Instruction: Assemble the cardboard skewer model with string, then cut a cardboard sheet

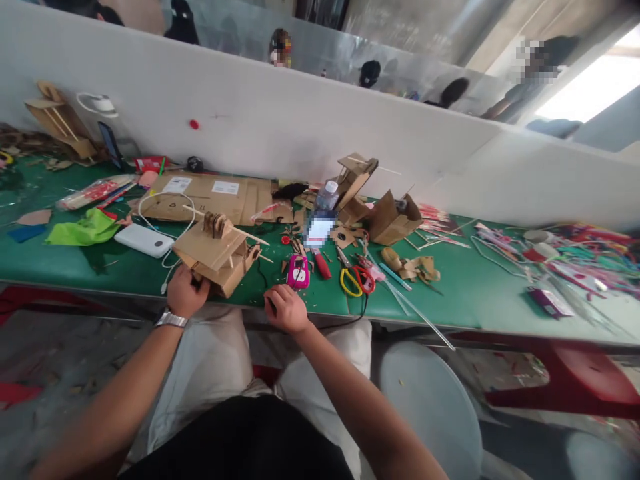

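Cardboard model (215,259) sits at table's (460,287) front edge, left hand (187,293) against its left side; grip unclear. Right hand (287,308) curled, contents unclear. Likely light, stiffish, crushable; best held by walls, not sticks (250,236).

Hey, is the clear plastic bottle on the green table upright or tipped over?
Upright: the bottle stands with its white cap at the top.

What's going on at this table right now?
Someone seated at a green table has their left hand against the near-left corner of a cardboard model with wooden sticks poking out. Their right hand is curled at the table's edge, just in front of a pink box; whether it holds anything is unclear. Scissors lie to the box's right.
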`<state>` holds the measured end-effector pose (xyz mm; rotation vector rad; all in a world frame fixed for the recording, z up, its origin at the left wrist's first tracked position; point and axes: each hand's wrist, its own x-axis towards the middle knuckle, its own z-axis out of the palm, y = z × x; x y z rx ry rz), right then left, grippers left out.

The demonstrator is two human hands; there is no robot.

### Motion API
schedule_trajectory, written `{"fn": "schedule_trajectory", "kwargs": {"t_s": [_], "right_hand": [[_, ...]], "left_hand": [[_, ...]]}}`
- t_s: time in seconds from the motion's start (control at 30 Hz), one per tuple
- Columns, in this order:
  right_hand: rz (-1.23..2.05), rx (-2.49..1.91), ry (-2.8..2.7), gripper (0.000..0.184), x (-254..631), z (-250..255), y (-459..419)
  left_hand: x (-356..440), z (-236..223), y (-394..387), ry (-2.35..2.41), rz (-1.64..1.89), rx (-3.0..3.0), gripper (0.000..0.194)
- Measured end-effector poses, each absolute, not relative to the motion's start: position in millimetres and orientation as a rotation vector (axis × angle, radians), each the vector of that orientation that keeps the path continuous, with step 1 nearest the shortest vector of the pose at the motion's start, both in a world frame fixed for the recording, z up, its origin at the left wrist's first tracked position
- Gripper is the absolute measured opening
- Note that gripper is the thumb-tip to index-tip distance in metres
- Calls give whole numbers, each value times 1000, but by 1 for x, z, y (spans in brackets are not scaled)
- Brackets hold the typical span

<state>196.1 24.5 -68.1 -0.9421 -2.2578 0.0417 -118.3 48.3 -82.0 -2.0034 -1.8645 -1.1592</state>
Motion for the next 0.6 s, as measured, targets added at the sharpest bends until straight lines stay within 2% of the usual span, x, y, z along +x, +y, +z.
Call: {"fn": "schedule_trajectory", "kwargs": {"t_s": [0.23, 0.43, 0.6], "right_hand": [[129, -934, -2245, 11, 200, -64, 28], [237, -990, -2221, 15, 200, -57, 30], [302, -1059, -2177, 18, 197, -54, 33]], "left_hand": [[-125, -81, 46, -2050, -1202, -2026, 24], [-131, -82, 44, -2147, -994, -2209, 38], [-136, -93, 45, -2115, -886, -2366, 33]]}}
